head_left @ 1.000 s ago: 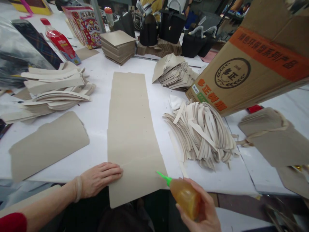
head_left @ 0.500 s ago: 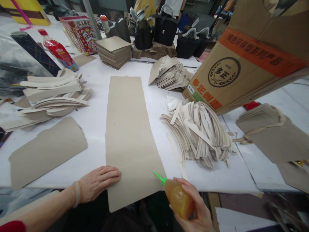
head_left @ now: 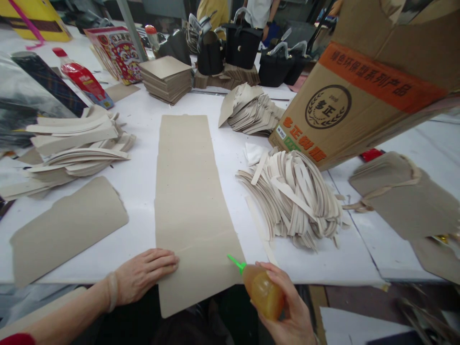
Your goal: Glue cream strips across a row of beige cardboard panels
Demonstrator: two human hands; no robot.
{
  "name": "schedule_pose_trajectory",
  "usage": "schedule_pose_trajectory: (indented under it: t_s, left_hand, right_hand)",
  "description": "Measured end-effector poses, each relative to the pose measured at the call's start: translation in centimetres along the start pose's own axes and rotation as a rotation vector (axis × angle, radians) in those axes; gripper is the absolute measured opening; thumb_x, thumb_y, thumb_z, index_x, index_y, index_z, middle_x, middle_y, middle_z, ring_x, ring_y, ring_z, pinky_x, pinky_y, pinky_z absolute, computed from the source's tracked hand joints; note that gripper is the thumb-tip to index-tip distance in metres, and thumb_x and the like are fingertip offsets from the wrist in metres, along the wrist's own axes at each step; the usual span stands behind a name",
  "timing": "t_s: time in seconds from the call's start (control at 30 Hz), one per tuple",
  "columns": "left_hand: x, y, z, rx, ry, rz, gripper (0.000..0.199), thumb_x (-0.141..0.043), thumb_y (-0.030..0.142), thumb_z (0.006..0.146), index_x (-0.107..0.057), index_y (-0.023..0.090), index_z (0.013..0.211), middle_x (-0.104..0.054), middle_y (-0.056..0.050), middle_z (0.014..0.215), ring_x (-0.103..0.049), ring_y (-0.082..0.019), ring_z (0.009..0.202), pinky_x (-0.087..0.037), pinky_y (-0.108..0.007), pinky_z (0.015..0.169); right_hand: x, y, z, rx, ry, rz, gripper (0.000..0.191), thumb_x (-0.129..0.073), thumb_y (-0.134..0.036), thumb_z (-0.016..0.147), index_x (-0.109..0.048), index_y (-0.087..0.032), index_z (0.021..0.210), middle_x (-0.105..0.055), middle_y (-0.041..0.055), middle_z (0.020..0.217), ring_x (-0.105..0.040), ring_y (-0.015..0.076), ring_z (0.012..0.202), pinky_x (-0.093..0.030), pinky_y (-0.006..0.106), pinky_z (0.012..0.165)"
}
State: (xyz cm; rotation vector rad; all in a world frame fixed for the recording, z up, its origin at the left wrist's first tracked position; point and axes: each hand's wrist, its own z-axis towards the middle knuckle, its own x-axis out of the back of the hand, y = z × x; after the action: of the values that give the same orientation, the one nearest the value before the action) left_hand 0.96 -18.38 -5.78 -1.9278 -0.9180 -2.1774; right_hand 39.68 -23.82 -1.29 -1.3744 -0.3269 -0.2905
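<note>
A long beige panel lies lengthwise in front of me, its near end jutting past the table edge. Resting flat on the panel's left edge is my left hand, fingers stretched out and holding nothing. My right hand is wrapped round a squeeze bottle of amber liquid, tilted so that its thin green nozzle points up and left over the panel's right side. Whether the nozzle tip touches the panel I cannot tell. A shorter beige piece lies left of my left hand.
Right of the panel sits a heap of pale curved strips, with a tall cardboard box behind. Another strip pile lies left. At the back stand stacked boards, a red-capped bottle and black bags. People stand beyond.
The whole view has shifted slightly, so things appear a little further left. Both hands and the bottle keep nearly the same place relative to the panel.
</note>
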Motion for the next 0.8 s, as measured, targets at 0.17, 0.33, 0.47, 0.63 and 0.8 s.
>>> schedule_pose_trajectory:
  t_s: [0.17,0.33,0.47,0.63,0.8]
  left_hand:
    - [-0.2,0.0,-0.2,0.009,-0.024,0.038,0.050,-0.044,0.014,0.083,-0.038,0.022,0.132,-0.053,-0.002,0.129,-0.044,-0.017,0.121,-0.037,-0.030,0.103]
    - [-0.4,0.0,-0.4,0.014,-0.054,0.067,0.049,-0.043,0.015,0.083,-0.039,0.022,0.131,-0.053,-0.002,0.130,-0.045,-0.018,0.120,-0.038,-0.032,0.102]
    - [-0.4,0.1,-0.3,0.019,-0.038,0.045,0.050,-0.042,0.013,0.082,-0.039,0.022,0.131,-0.053,-0.003,0.130,-0.045,-0.018,0.120,-0.039,-0.032,0.102]
    - [-0.3,0.1,-0.3,0.022,0.010,0.000,0.049,-0.043,0.014,0.082,-0.040,0.024,0.130,-0.055,-0.003,0.127,-0.045,-0.018,0.120,-0.040,-0.032,0.101]
    - [0.0,0.4,-0.2,0.069,-0.014,-0.026,0.046,-0.042,0.016,0.084,-0.041,0.025,0.130,-0.054,-0.005,0.128,-0.046,-0.019,0.118,-0.041,-0.034,0.099]
  right_hand:
    - [-0.1,-0.2,0.1,-0.016,0.026,0.025,0.062,-0.068,-0.002,0.060,-0.054,-0.029,0.114,-0.058,0.0070,0.119,-0.056,0.0281,0.109,-0.048,0.045,0.090]
    - [-0.1,-0.5,0.0,-0.025,0.022,0.009,0.061,-0.067,-0.003,0.061,-0.053,-0.029,0.115,-0.057,0.0073,0.119,-0.054,0.0284,0.111,-0.047,0.046,0.091]
    - [-0.1,-0.3,0.0,-0.018,0.026,-0.036,0.060,-0.066,-0.005,0.064,-0.051,-0.029,0.116,-0.057,0.0068,0.119,-0.054,0.0276,0.110,-0.047,0.045,0.092]
    - [0.3,0.3,-0.6,-0.044,0.042,-0.056,0.062,-0.068,-0.007,0.063,-0.049,-0.030,0.118,-0.055,0.0063,0.121,-0.052,0.0276,0.112,-0.045,0.045,0.095]
    - [-0.3,0.1,-1.7,-0.212,0.154,0.063,0.058,-0.076,-0.015,0.058,-0.054,-0.027,0.111,-0.058,0.0065,0.118,-0.056,0.0278,0.108,-0.045,0.043,0.095]
